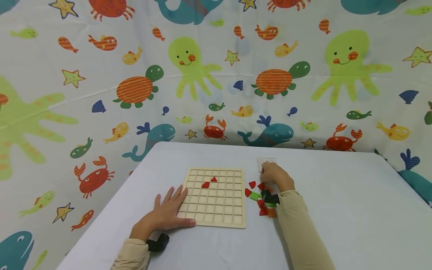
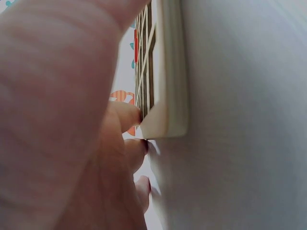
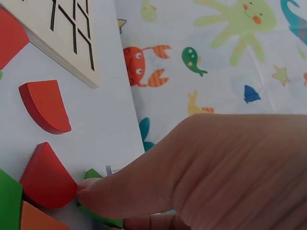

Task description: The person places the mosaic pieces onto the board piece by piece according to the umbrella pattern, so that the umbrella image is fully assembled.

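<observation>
My left hand (image 1: 165,213) lies spread at the left side of a square wooden grid board (image 1: 216,204), thumb along the near edge and fingertips at the left edge. On the board sit a red triangle (image 1: 214,179) and a red quarter-circle block (image 1: 205,185). Right of the board, my right hand (image 1: 276,176) is over the far end of a pile of blocks, by a small grid card (image 1: 261,160). In the right wrist view its thumb and fingers pinch a green block (image 3: 92,174), mostly hidden behind the thumb. A red rounded block (image 3: 48,179) lies just beside the thumb tip.
Loose red, green and orange blocks lie between the board and the right forearm, among them a green block (image 1: 254,196) and an orange block (image 1: 272,212). The white table (image 1: 337,210) ends at the back against a curtain (image 1: 303,105) printed with sea animals.
</observation>
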Demonstrator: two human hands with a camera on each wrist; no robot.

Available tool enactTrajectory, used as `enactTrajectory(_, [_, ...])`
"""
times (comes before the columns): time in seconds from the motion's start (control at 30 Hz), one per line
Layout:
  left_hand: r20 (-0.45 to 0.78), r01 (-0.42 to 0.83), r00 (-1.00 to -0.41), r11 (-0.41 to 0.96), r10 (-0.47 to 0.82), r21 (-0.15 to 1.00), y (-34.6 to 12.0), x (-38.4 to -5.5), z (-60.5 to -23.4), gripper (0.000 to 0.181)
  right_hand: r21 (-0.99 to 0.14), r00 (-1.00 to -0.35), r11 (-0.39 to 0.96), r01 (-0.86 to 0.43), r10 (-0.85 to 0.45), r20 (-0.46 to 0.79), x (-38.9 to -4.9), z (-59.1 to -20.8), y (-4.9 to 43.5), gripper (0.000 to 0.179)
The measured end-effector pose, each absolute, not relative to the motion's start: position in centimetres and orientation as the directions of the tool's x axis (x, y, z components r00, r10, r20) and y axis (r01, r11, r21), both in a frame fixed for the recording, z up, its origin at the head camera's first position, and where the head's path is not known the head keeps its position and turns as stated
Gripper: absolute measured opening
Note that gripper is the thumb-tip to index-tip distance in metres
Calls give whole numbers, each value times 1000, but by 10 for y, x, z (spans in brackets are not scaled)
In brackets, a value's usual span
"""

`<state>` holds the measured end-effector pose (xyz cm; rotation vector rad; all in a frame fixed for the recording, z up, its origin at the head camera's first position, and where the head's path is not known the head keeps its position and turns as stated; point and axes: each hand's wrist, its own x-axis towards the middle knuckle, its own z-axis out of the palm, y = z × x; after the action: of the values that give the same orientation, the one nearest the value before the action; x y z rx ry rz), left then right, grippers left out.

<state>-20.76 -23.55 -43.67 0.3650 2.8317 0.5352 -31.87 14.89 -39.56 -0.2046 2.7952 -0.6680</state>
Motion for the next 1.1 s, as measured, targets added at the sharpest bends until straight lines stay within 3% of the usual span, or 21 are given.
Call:
enactTrajectory(0.43, [-176,192,-945,900,278,391,-238,-206,-437,124,-473,-966,869,-148,-229,-118,-316,-391,133,11])
enactTrajectory(0.67, [-183,182,-945,902,270,391,-237,-205,-437,124,-520,-954,817,-249,-299,-12,-314,-385,122,16])
enactTrajectory(1.1, [-181,183,-945,897,274,403,-238,-203,-436,123,-611,-924,718,-334,-376,64,-312,-397,89,31])
